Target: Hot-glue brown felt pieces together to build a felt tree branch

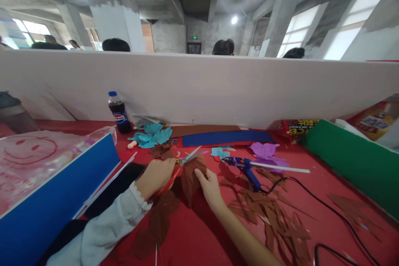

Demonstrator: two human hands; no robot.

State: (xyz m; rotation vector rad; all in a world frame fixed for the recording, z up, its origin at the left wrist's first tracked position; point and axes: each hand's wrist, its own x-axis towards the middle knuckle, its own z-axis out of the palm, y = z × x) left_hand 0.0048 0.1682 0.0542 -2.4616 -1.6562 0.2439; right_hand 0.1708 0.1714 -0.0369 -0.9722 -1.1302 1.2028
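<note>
My left hand (pixel 159 178), in a white frilled sleeve, is closed around the orange handles of a pair of scissors (pixel 190 156). The scissor blades are parted and reach to the top edge of a piece of brown crepe paper (pixel 189 181). Thumb and fingers of my right hand (pixel 209 186) pinch that paper from the right, the fingers partly hidden behind it. Below my left wrist, more brown petal-shaped pieces (pixel 159 220) lie on the red tabletop (pixel 202 237). Brown scraps (pixel 271 212) are scattered to the right of my right forearm.
A blue glue gun (pixel 251 174) with a white stick and black cord lies right of my hands. Behind are turquoise paper petals (pixel 152 135), purple petals (pixel 266 153) and a cola bottle (pixel 119 112). Blue (pixel 62 199) and green (pixel 352 162) boards flank the work area; a white partition (pixel 199 87) stands behind.
</note>
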